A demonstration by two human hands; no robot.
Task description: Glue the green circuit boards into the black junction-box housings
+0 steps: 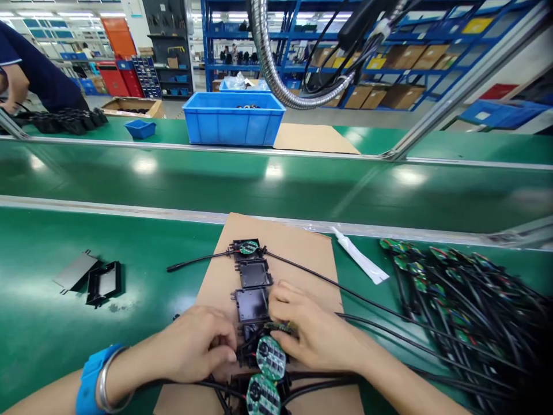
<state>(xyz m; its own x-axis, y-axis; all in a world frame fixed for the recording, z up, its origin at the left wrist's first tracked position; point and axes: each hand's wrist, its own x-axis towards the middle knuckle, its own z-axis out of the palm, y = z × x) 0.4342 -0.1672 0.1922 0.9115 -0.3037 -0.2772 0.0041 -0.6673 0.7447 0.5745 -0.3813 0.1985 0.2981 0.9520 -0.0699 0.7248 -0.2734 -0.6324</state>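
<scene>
A column of small black plastic boxes (252,304) lies on a cardboard sheet (302,245) in front of me. My right hand (309,325) has thumb and fingers closed on the edge of a green circuit board (280,327) over one of the lower boxes. My left hand (201,340) is curled at the left side of that box; what its fingertips hold is hidden. Nearer to me, two round circuit boards (271,357) with black cables rest on the column. The farthest box holds another round board (249,247), with a black cable (196,262) running out on each side.
Many cabled circuit boards (449,305) are heaped at right, beside a white tube (360,256). Two loose black cases (103,283) lie at left. Beyond a metal rail stands a blue bin (235,120). A flexible metal conduit (276,86) hangs overhead. Another person (38,69) works far left.
</scene>
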